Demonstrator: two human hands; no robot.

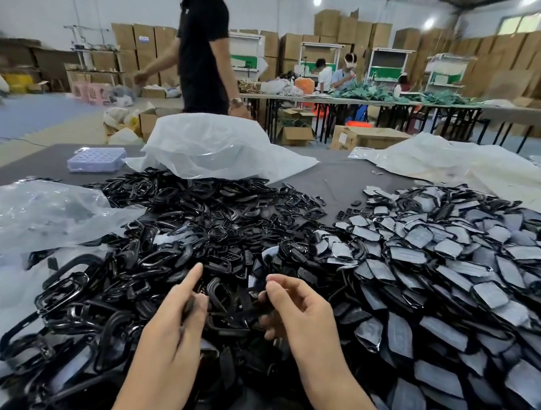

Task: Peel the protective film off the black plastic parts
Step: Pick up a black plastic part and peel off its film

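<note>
Presently both hands work low over the near middle of a dark grey tabletop (343, 179) heaped with black plastic pieces. The left hand (181, 313) has its index finger stretched straight out toward the far side, while its thumb and the other fingers pinch a thin dark strip (189, 307); whether that strip is film or plastic cannot be told. The right hand (300, 314), fingers curled, pinches one end of a black plastic part (239, 311) that lies between the 2 hands, just above the heap. To the left and beneath the hands spreads a pile of bare glossy frames (164, 226). To the right lies a larger pile of filmed parts (457, 279), each faced with a grey-white sheet. A crumpled clear bag (39, 214) rests at the left edge, a white bag (214, 150) stands at the far side, and a pale purple tray (96, 158) sits beside it. Beyond the tabletop a person in a black shirt (203, 46) stands, with stacked cardboard boxes (534, 67) along the far wall.
</note>
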